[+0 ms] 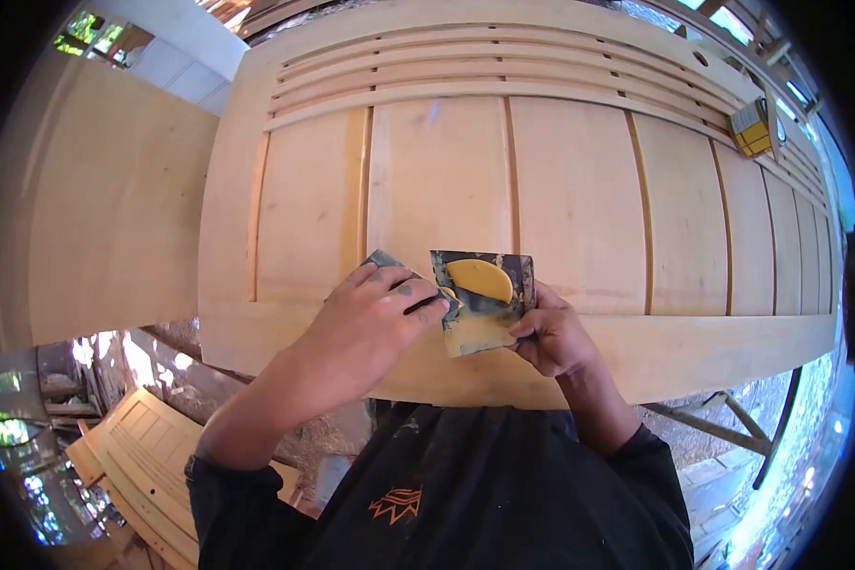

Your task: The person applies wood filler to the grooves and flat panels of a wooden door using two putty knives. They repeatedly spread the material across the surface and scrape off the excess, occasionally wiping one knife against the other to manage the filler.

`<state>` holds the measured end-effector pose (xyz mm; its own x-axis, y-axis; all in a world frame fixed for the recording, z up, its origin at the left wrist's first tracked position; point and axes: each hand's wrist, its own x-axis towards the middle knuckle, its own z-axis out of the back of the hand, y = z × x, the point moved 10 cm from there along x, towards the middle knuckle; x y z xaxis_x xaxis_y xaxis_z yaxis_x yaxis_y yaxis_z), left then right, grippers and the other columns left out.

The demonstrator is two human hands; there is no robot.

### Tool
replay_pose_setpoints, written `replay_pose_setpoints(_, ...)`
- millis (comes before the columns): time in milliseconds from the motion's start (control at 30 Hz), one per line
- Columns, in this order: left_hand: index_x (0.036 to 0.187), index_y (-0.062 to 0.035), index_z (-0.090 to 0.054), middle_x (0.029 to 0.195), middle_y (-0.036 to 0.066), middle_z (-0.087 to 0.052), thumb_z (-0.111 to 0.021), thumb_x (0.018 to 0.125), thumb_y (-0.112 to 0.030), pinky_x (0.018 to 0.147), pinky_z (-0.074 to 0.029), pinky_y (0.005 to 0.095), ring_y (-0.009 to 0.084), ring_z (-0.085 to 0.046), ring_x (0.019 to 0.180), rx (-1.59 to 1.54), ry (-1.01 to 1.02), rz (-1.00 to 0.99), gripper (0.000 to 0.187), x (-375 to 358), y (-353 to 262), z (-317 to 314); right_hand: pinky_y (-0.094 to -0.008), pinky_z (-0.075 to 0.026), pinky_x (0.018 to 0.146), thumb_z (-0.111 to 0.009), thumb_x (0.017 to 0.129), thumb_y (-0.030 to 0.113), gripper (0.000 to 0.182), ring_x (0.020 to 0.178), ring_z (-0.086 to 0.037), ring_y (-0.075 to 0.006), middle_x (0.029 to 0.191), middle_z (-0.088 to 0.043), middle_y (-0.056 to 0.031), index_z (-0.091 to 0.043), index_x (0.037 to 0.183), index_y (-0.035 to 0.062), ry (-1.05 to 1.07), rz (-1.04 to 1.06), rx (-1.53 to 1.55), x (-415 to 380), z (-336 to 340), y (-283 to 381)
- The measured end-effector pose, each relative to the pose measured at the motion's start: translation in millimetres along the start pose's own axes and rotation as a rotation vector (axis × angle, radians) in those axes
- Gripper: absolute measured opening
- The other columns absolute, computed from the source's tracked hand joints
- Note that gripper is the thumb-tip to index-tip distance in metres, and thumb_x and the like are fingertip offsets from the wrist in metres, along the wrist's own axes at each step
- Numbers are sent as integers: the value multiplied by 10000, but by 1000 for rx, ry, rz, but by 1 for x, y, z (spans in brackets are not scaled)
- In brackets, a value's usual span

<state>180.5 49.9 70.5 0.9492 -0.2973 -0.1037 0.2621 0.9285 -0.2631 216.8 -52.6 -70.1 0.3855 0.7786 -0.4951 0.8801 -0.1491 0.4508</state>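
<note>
My left hand (375,309) is closed on a dark, flat putty scraper (384,258), its fingers bent over the top. One end of this scraper, with some yellow on it, meets or overlaps the left edge of a dark square putty board (484,334). That board is in my right hand (556,332), thumb on its face and fingers curled beneath. A smooth mound of yellow putty (482,280) sits on the board, with dried smears around it. Both hands are above the near edge of a pale wooden door (570,190) that has grooved panels and slats.
A yellow tin (751,130) stands on the door's slats at the far right. To the left is a plain wooden panel (114,199). Another panelled door (152,465) lies lower left. A support leg (722,432) shows under the door at right.
</note>
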Motion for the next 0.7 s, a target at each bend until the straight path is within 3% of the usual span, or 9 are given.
replay_pose_setpoints(233, 1075, -58, -617, 1110, 76, -597, -520, 667, 61, 921, -426, 382, 277, -534, 1055, -65, 62, -31, 436, 6, 30, -15, -320, -500, 825, -392, 722, -134, 592, 1014, -558, -197, 1160, -530, -96, -386, 1290, 33, -40, -15, 15, 27, 3, -12)
replay_pose_setpoints(333, 1052, -35, -625, 1088, 104, -613, -503, 641, 89, 893, -447, 369, 287, -556, 1028, -322, 356, 38, 446, -8, 60, -34, -408, -485, 879, -391, 691, -114, 597, 1060, -551, -279, 1192, -519, -156, -373, 1277, -5, -108, 6, 30, 34, -1, -15)
replay_pose_setpoints(433, 1028, -32, -636, 1017, 139, -636, -483, 614, 116, 850, -462, 362, 296, -592, 972, -508, 384, -11, 465, -14, 111, -29, -459, -450, 931, -394, 668, -106, 621, 1095, -530, -317, 1211, -509, -171, -374, 1280, -3, -101, 110, 141, 39, 12, 3)
replay_pose_setpoints(500, 1024, -26, -642, 1025, 156, -637, -429, 613, 148, 859, -461, 356, 314, -585, 990, -506, 266, 94, 495, -3, 170, -9, -487, -419, 966, -414, 638, -88, 655, 1131, -503, -350, 1235, -493, -194, -363, 1288, -23, -199, 140, 128, 30, 29, 10)
replay_pose_setpoints(567, 1031, -37, -646, 1034, 173, -630, -398, 626, 164, 845, -465, 339, 321, -590, 981, -512, 104, 319, 516, 13, 244, 14, -491, -412, 973, -441, 618, -74, 685, 1142, -496, -358, 1244, -488, -203, -351, 1295, -37, -189, 175, 161, 22, 42, 13)
replay_pose_setpoints(633, 1031, -48, -651, 1053, 182, -623, -404, 654, 148, 819, -467, 330, 331, -593, 963, -312, -60, 371, 491, 31, 315, 23, -474, -431, 952, -483, 604, -52, 708, 1134, -501, -345, 1239, -492, -192, -351, 1299, -34, -171, 190, 162, 10, 53, 10)
replay_pose_setpoints(700, 1040, -47, -648, 1051, 186, -622, -422, 665, 125, 800, -471, 340, 332, -593, 948, -271, 31, 408, 471, 55, 353, 5, -463, -456, 926, -513, 584, -46, 727, 1119, -514, -341, 1229, -499, -189, -357, 1295, -34, -205, 222, 165, -2, 61, 10)
